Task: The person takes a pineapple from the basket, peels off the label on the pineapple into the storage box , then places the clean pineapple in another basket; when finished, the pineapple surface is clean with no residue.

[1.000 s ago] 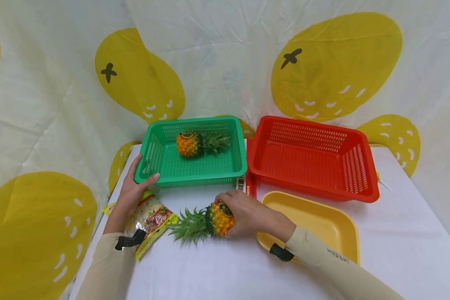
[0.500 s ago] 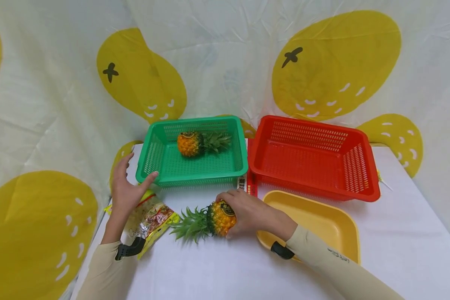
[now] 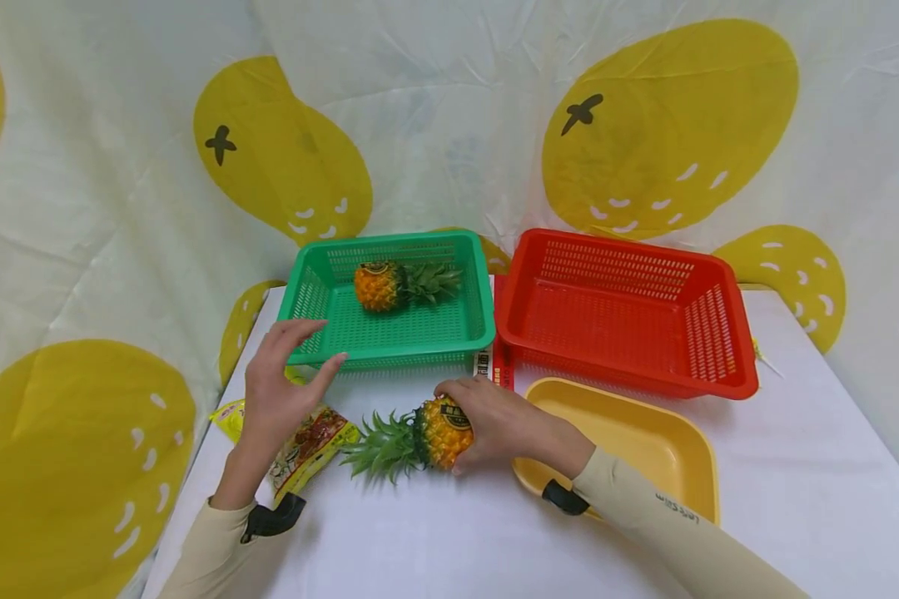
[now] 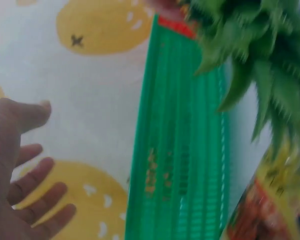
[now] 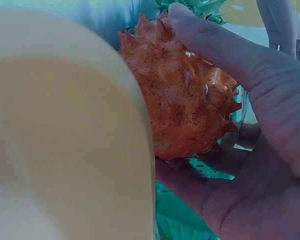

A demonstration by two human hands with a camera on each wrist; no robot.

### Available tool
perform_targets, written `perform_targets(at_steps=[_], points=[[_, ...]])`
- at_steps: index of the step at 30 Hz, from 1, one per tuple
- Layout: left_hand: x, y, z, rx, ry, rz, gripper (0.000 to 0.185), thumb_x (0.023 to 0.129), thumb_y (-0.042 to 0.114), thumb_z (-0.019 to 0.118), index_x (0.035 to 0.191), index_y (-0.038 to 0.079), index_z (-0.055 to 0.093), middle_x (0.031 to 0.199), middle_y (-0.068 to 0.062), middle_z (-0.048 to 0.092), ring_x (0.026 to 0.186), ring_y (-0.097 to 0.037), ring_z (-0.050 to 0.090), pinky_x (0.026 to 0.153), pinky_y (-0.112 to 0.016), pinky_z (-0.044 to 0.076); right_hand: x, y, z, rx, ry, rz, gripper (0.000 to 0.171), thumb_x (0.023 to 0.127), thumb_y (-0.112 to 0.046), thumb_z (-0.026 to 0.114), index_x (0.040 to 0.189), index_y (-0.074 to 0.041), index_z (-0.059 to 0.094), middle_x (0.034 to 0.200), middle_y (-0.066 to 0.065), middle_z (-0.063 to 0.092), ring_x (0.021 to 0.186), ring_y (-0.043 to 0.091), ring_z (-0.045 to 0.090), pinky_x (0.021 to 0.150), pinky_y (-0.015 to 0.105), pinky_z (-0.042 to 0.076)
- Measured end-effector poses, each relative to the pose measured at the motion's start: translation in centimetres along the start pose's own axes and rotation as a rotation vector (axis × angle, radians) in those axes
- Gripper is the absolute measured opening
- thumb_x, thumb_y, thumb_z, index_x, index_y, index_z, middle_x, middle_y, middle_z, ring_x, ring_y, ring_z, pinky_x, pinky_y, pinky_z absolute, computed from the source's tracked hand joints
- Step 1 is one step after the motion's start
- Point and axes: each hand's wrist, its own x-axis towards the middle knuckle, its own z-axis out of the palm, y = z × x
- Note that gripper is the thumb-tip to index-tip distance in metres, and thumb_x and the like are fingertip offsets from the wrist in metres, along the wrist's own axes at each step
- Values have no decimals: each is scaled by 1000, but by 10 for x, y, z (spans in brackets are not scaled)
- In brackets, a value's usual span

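The right hand [image 3: 505,424] is gripping the pineapple [image 3: 440,434] that's lying on its side on the white table [image 3: 449,532], lower middle of the head view, leafy crown pointing left. Fingers are curled over the fruit's body, and the right wrist view is showing the thumb [image 5: 215,45] pressing across it. It's sitting in the same spot as a second ago, so not lifted yet.

What's changing is the left hand [image 3: 277,391]. A second ago it was resting on the front left corner of the green basket [image 3: 389,337]; now it's floating free, fingers spread and relaxed, holding nothing, hovering over the snack bag [image 3: 310,441] just left of the crown (looks to me like it's drifting toward the fruit or the bag, can't say which).

A second pineapple [image 3: 378,287] is already lying in the green basket. The red basket [image 3: 622,366] and the yellow tray [image 3: 689,441] are sitting to the right.
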Motion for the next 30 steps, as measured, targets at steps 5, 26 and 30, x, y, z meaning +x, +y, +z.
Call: perform_targets(at_steps=[5,26,30], points=[[-11,12,19,-17,-118,14,44,87,16,89,127,7,73,127,-10,67,117,-32,61,95,-54,49,0,1,0,12,0,11,96,68,-39,102,145,-8,53,136,10,61,121,29,55,95,46,55],[-54,39,74,-105,-535,-51,62,90,56,82,138,19,68,140,4,62,128,-19,60,100,-49,54,-3,6,1,41,22,8,104,69,-41,101,151,-6,48,132,6,62,114,25,54,86,39,56],[-58,40,75,-112,-567,-54,62,89,60,80,139,24,67,139,9,61,126,-15,60,100,-46,54,-3,7,2,45,25,-4,103,69,-42,101,150,-5,48,127,5,62,110,22,53,83,37,55]])
